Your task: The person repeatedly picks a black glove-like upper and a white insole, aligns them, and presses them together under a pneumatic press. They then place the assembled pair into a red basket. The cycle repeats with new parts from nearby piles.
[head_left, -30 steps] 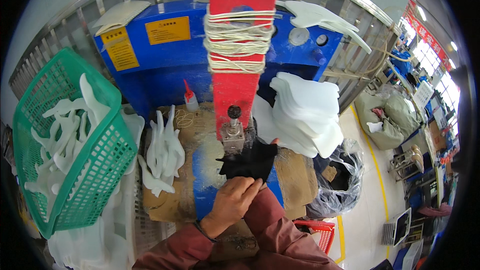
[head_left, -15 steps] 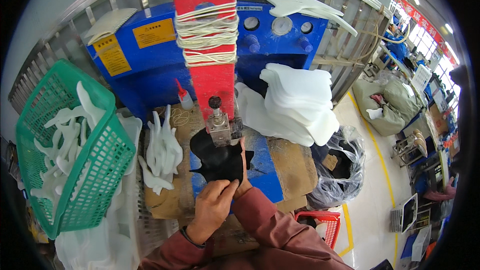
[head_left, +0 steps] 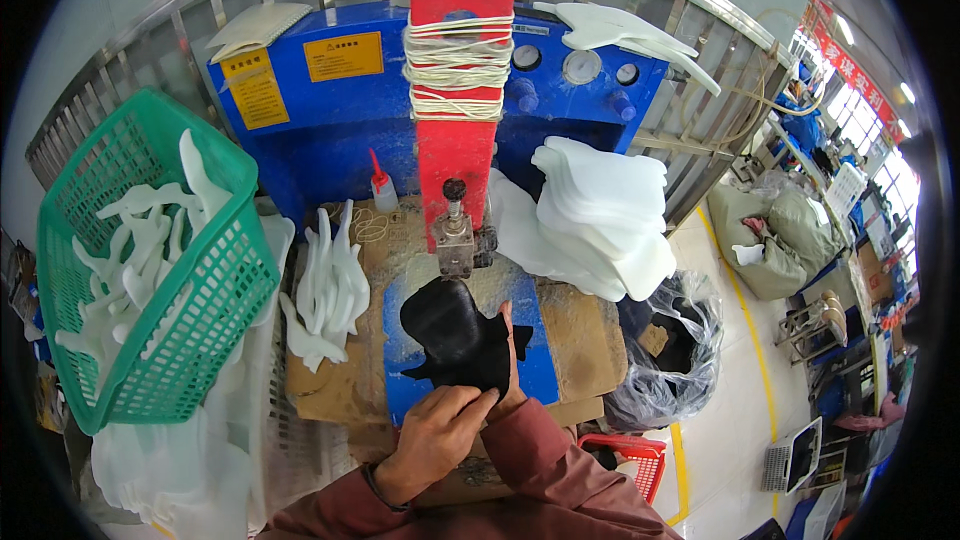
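Observation:
A glossy black leather-like piece, rounded at its far end with pointed side flaps, lies over the blue work board. My left hand pinches its near edge between thumb and fingers. Along the right edge, my right hand shows one digit stretched forward; its other fingers are hidden beneath the piece, which it supports. Just beyond the black piece stands a metal machine head with a black knob, at the lower end of a red arm wound with pale cord.
White curved foam pieces lie left of the board; a foam stack stands right. A green basket holds more. Behind is a blue machine body. A squeeze bottle, plastic-lined bin and red basket are nearby.
The black piece and both hands have come nearer to me, out from under the metal head, so its rounded far end now shows. My view has also shifted a little.

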### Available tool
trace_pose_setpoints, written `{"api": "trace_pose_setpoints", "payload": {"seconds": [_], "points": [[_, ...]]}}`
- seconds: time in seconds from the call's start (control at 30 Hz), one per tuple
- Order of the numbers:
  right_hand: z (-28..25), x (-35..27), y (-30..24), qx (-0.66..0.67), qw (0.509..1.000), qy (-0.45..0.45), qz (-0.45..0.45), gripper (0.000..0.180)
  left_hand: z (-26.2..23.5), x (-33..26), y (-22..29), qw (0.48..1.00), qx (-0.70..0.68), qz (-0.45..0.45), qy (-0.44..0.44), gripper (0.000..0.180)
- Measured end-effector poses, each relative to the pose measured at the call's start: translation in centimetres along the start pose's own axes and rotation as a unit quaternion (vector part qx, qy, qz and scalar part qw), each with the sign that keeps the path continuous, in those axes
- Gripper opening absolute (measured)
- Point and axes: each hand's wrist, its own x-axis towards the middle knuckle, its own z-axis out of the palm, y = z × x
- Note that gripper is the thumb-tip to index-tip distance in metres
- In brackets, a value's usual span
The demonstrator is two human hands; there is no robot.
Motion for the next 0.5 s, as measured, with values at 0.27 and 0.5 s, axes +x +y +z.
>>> {"api": "trace_pose_setpoints", "payload": {"seconds": [0.27,0.5], "points": [[0.6,-1.6,-1.3,-0.022,0.999,-0.019,-0.042,0.085,0.7,0.0,0.6,1.0,-0.018,0.013,-0.005,0.037],[1.0,-2.3,-2.3,-0.065,0.992,0.001,-0.106,0.086,0.7,0.4,0.9,0.999,-0.026,0.013,0.02,0.034]]}}
